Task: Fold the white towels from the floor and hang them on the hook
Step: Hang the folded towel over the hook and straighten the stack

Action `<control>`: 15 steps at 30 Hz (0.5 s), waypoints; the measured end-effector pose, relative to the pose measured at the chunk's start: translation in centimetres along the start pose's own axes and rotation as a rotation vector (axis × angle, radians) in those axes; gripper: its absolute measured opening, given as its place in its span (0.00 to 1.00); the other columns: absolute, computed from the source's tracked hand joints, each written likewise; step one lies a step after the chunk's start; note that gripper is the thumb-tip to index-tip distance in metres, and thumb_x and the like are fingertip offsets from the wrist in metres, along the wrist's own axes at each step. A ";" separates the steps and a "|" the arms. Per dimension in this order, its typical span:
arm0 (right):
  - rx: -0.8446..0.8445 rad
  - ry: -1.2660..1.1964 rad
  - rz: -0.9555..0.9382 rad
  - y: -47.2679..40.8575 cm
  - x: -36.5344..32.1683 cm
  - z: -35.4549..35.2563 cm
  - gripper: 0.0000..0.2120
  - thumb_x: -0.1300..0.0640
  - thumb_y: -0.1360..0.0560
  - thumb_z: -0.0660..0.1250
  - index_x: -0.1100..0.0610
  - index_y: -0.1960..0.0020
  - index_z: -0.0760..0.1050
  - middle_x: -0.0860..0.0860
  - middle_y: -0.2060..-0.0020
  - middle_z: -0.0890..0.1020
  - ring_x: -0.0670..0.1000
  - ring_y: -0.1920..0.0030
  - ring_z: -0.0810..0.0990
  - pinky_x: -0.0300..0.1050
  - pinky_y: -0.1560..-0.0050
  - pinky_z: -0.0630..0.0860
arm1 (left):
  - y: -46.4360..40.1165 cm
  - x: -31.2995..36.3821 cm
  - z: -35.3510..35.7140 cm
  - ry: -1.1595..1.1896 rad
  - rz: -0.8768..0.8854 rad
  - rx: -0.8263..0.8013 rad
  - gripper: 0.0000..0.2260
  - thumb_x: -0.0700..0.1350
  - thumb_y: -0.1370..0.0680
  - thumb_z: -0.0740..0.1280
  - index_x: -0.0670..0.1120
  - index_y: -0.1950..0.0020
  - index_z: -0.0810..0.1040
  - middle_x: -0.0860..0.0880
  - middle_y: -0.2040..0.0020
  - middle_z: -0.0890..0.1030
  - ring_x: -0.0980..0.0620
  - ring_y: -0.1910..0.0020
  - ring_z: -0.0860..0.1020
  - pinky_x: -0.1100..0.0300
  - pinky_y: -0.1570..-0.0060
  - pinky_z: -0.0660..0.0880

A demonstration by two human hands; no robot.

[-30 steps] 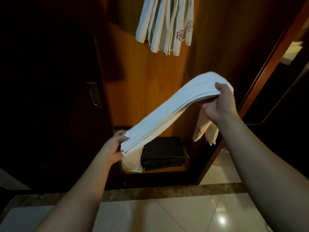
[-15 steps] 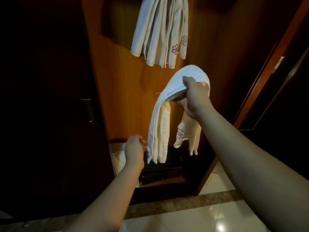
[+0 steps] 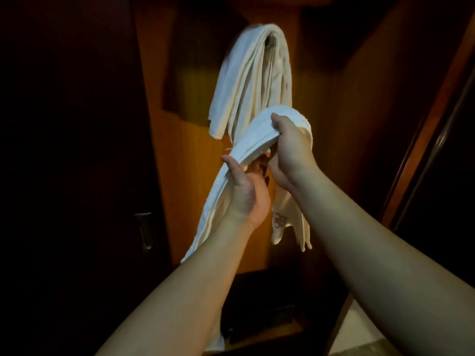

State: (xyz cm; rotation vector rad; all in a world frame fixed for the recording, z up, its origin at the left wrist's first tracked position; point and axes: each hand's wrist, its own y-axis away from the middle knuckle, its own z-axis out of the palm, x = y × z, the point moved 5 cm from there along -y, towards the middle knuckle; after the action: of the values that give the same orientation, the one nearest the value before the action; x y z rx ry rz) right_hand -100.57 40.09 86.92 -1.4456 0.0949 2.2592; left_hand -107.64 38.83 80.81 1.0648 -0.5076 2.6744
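Observation:
A folded white towel (image 3: 259,129) drapes over my right hand (image 3: 290,150), which grips its fold from above, thumb on top. Its two ends hang down on either side. My left hand (image 3: 244,186) reaches up beside the right and holds the left hanging part from underneath, thumb against the cloth. Above them, several folded white towels (image 3: 252,78) hang on a metal hook (image 3: 270,41) on the wooden back panel. The held towel's top sits just below the hung towels' lower ends.
A wooden closet panel (image 3: 180,163) stands behind the towels, with a dark door and metal handle (image 3: 146,232) at left. A black box (image 3: 270,304) sits on the low shelf. Another white cloth (image 3: 217,340) lies at the shelf's left. A door frame (image 3: 424,150) runs at right.
My view has tilted up and the hook has come into sight. My left hand rose from below to hold the towel beside my right hand. The towel moved closer to the hung towels.

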 end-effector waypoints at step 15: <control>0.154 0.571 -0.272 -7.6 -5.4 -2.7 0.20 0.33 0.22 0.58 0.48 0.44 0.68 0.44 0.48 0.74 0.41 0.55 0.71 0.46 0.42 0.65 | -8.1 7.3 -0.3 0.469 0.014 0.253 0.14 0.44 0.23 0.71 0.42 0.39 0.77 0.37 0.45 0.83 0.39 0.47 0.83 0.47 0.51 0.80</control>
State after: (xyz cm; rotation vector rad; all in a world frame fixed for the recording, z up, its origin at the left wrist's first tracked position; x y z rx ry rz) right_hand -93.34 44.34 91.83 -1.8465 0.2283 1.5425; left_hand -110.44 46.89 87.57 0.4476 -0.0897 2.9184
